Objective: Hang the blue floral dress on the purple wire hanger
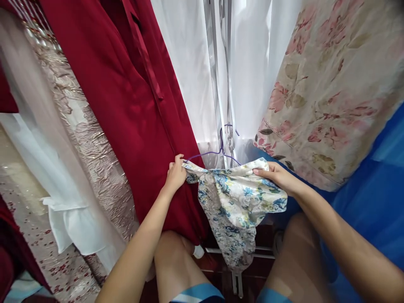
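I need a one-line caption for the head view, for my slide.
Left hand and right hand hold a blue-flowered garment, a purple hanger showing above its top edge.

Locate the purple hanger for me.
In the head view, the purple hanger is just right of centre, at the top edge of the blue-floral garment, between the left hand and right hand, mostly against white fabric.

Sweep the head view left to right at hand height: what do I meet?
White cloth, crinkled shiny fabric, red garment, left hand, blue-flowered garment, right hand, pink-flowered fabric, blue fabric at the right edge.
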